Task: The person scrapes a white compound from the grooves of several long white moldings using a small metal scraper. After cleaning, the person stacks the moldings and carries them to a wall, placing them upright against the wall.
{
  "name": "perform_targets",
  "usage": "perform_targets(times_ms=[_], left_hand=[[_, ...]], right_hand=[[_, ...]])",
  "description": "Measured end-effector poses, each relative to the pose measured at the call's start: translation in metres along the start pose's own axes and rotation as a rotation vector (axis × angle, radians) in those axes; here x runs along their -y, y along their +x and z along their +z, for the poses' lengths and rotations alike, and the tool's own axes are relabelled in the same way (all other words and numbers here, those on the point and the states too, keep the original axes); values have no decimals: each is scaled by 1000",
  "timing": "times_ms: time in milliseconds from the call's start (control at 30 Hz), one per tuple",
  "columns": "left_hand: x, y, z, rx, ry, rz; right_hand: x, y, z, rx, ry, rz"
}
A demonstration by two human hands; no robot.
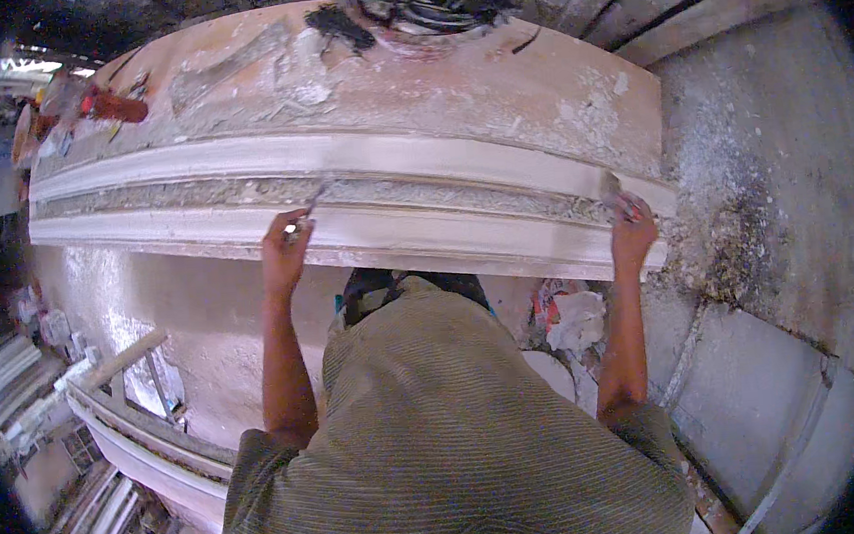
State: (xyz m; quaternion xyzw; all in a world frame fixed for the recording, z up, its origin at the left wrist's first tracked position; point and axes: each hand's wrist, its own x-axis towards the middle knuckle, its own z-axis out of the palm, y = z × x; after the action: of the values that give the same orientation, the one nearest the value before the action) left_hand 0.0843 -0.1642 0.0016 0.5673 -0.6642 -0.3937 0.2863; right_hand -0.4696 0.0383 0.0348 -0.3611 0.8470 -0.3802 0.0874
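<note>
Stretching beneath both hands (286, 246) (633, 229) lies white moulding (403, 221).

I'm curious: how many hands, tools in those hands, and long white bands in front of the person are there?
Hands: 2 (left hand, right hand)
Held tools, both blurred: 2 (left tool, right tool)
Long white bands: 2 (far band, near band)
Total: 6

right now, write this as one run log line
white moulding: along near edge of workbench | left hand: holding thin tool at grey channel | right hand: holding blurred tool near moulding's right end
</note>
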Motion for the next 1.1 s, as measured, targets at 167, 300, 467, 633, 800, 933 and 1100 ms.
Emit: perform_targets(times_ms=[167, 300, 467, 633, 800, 933, 1100], left_hand=[[-12, -4, 6, 98, 78, 103], [-42, 2, -5, 285, 89, -40], [-35, -28, 5, 195, 53, -65], [-25, -50, 43, 162, 152, 20], [-61, -70, 49, 92, 29, -227], [-58, -94, 14, -11, 33, -341], [22, -112, -22, -384, -119, -253]], right_hand=[[171, -34, 172, 290, 266, -201], [179, -37, 248, 518, 285, -77], [13, 19, 144, 106, 493, 294], [-21, 38, 14, -226, -225, -107], [35, 42, 95, 300, 26, -80], [193, -34, 178, 631, 336, -428], [314, -130, 256, 964, 457, -532]])
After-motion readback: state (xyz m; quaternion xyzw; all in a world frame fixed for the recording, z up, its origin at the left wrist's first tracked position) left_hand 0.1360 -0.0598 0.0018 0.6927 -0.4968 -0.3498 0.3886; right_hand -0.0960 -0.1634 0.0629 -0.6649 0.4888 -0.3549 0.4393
